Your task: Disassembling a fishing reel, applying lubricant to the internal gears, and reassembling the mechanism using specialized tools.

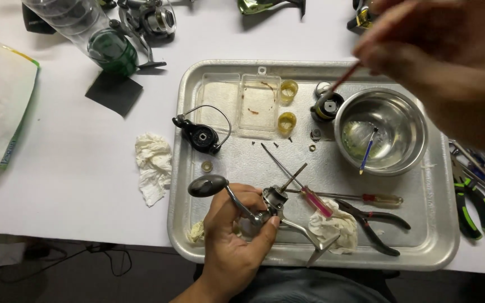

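From the head camera, everything centres on the dented silver metal tray [209, 247] lying on the white table [74, 168]. At the tray's near edge, the left hand [237, 241] has its fingers curled shut around a stripped metal fishing reel body with a black knobbed crank handle [265, 210], holding it tilted up off the tray, apparently so its open side faces the person.

The right hand [428, 42], blurred above the tray's far right corner, pinches a thin red-handled brush [343, 79]; its tip dips into a small black round pot [326, 106] just left of the shiny steel bowl [381, 130] (a blue-tipped stick leans inside that).

Near the tray's middle lie a pink-handled screwdriver [316, 202], red-handled pliers [374, 221] and a crumpled white rag [335, 227], close to the reel. A clear plastic parts box [259, 104] sits at the far side, keeping small parts together.
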